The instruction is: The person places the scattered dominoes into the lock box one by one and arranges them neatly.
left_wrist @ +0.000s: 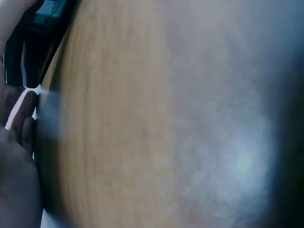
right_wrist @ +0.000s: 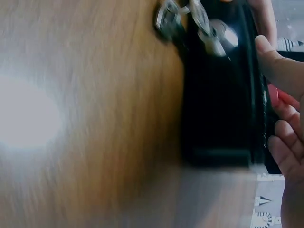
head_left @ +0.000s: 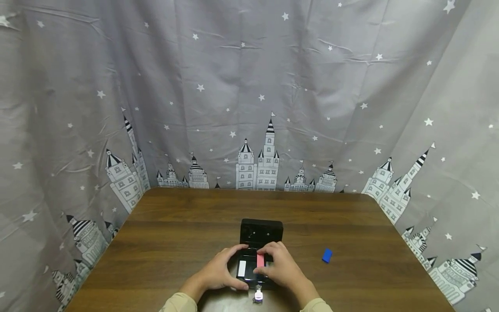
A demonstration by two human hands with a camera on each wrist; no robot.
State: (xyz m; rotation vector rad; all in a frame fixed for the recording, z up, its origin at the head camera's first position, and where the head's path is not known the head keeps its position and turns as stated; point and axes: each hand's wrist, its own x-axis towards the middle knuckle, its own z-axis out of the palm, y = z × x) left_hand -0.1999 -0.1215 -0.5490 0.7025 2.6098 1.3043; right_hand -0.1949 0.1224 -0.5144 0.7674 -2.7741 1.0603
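Note:
A small black cash box (head_left: 262,232) stands on the table with its lid raised toward the back. My left hand (head_left: 218,269) grips its left side, thumb at the front edge and index finger by the back corner. Over the open box, my right hand (head_left: 283,266) pinches a pink rectangular block (head_left: 260,260) between thumb and fingers. Inside on the left lies a white block (head_left: 241,268). A key (head_left: 258,294) sticks out of the front lock; in the right wrist view a second key (right_wrist: 167,20) hangs with it.
To the right of the box, a blue block (head_left: 327,255) lies on the brown wooden table (head_left: 175,225). A grey curtain (head_left: 218,86) with stars and castles hangs behind the table and along both sides.

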